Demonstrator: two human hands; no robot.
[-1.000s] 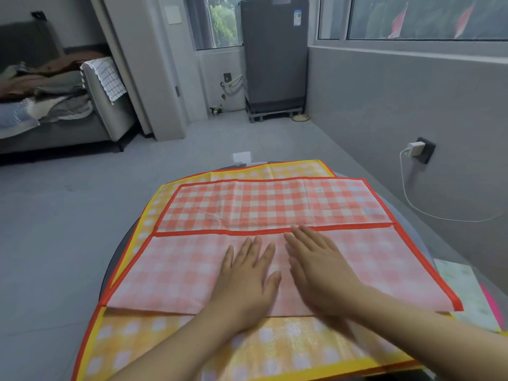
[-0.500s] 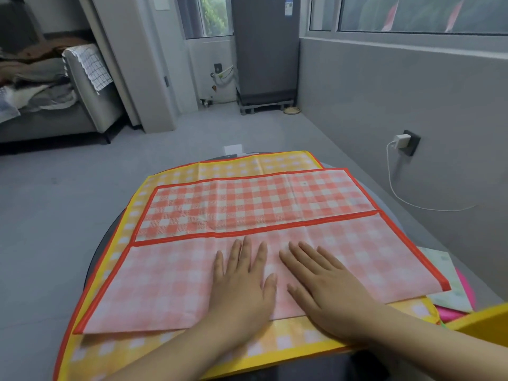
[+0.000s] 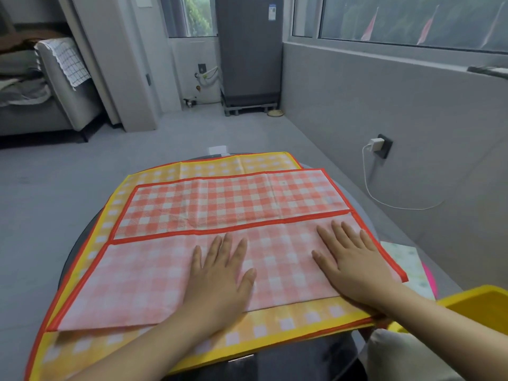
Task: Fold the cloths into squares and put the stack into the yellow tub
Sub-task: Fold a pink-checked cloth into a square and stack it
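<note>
Pressing flat on the folded flap of the red gingham cloth (image 3: 225, 204), both hands lie palm down with fingers straight and slightly spread, holding nothing. At the left of the frame the flap's near-left corner lies loose and slanted, its fold line not square with the yellow gingham cloth (image 3: 275, 323) spread underneath. Lower centre, the left hand (image 3: 220, 279) rests near the middle of the flap. To the right, the right hand (image 3: 354, 262) rests close to the flap's right red border, the fingertips of both hands pointing toward the red hem that runs across the cloth from left to right. That hem marks the long axis: the red cloth now lies as a wide band, stretching sideways across the round dark table (image 3: 68, 259), far longer left to right than front to back. The next fold, as I judge it, has to bring one short end over the other along this axis; the right hand is nearer the right end, while the left end lies well apart from the left hand. At the lower right corner of the frame the yellow tub (image 3: 478, 301) shows only its rim, just beside the right forearm, with a pale printed sheet (image 3: 406, 262) near it.
</note>
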